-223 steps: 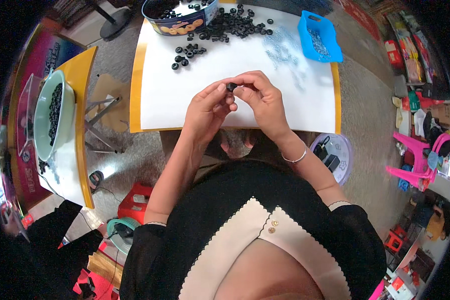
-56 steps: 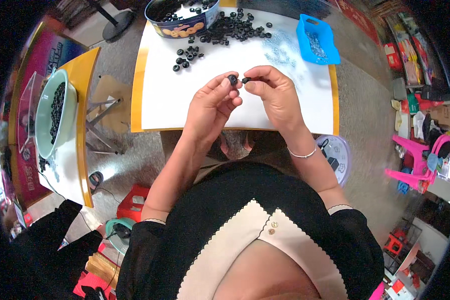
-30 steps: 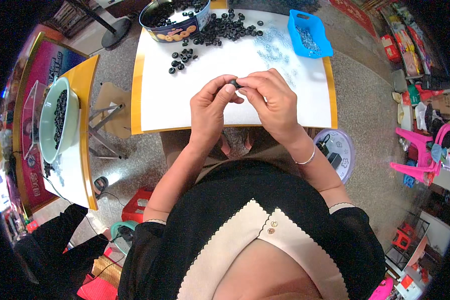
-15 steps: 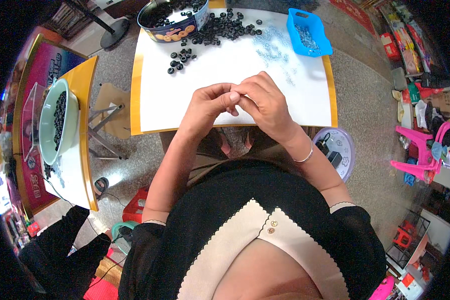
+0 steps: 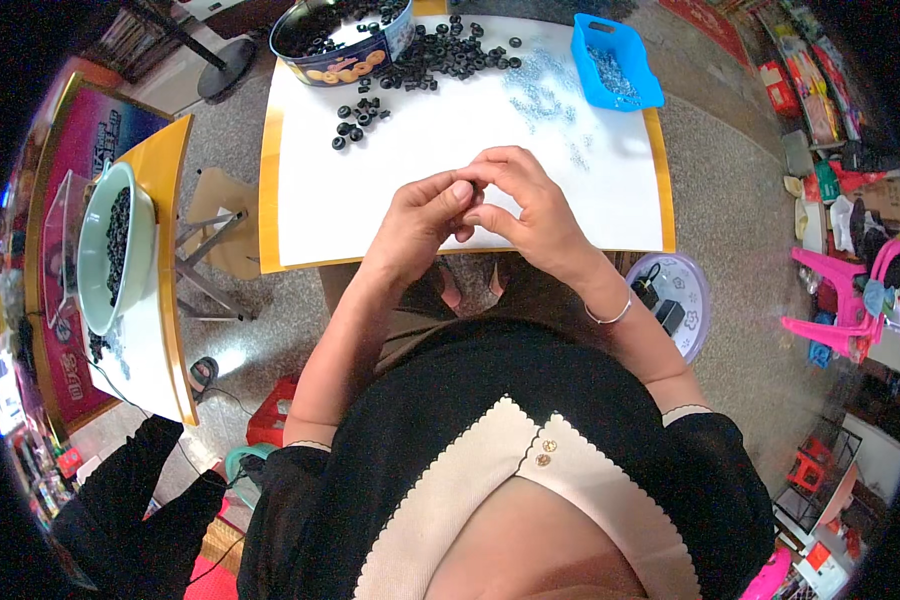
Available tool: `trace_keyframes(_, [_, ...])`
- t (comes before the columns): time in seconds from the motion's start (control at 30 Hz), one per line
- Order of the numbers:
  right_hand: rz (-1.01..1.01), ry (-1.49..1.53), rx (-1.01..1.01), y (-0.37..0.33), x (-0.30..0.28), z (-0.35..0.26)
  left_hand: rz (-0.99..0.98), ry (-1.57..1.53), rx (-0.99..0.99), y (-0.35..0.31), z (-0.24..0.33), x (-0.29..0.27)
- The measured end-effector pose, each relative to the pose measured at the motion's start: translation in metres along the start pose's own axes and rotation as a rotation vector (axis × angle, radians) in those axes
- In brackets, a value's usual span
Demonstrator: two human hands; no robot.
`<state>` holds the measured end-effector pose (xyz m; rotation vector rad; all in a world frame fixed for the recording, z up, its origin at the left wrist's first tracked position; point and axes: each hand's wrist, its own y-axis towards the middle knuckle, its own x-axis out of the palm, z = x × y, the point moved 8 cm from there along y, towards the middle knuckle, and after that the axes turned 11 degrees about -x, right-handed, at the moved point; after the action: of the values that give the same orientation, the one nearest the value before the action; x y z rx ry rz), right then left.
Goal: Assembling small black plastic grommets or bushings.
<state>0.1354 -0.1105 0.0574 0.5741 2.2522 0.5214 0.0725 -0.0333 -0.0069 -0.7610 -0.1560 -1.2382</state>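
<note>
Above the near part of the white table top, my two hands meet with their fingertips together. My left hand (image 5: 415,225) is closed, thumb against bent fingers, on a small black part (image 5: 477,188) of which only a dark edge shows. From the other side my right hand (image 5: 538,212) curls its fingers over the same part, with its thumb lower and a little apart from the forefinger. Beyond the hands lies a heap of small black ring-like parts (image 5: 450,55), with several loose ones nearer. Tiny clear bluish pieces (image 5: 545,95) are scattered to their right.
A round tin (image 5: 345,65) holding black parts stands at the far left of the table. A blue plastic tray (image 5: 652,92) with tiny pieces sits far right. A pale green basin (image 5: 148,225) rests on a side table. Below right is a purple round stool (image 5: 695,300).
My right thumb has drawn away from its forefinger, opening a gap, and the dark edge of the part now shows between the fingers. The left hand has hardly moved.
</note>
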Motion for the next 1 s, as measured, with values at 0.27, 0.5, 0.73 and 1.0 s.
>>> trace_keyframes(0.27, [0.082,0.133,0.086,-0.003,0.000,0.003,0.097,0.078,0.142,-0.005,0.002,0.003])
trace_keyframes(0.5, [0.155,-0.064,-0.023,-0.002,-0.012,-0.014,0.025,0.024,0.075,-0.001,0.000,0.005])
trace_keyframes(0.73, [0.143,-0.075,-0.017,-0.004,-0.015,-0.016,-0.139,-0.236,0.008,0.001,-0.011,0.003])
trace_keyframes(1.0, [0.203,-0.158,-0.072,-0.001,-0.014,-0.024,-0.019,-0.248,0.075,0.001,-0.006,-0.002])
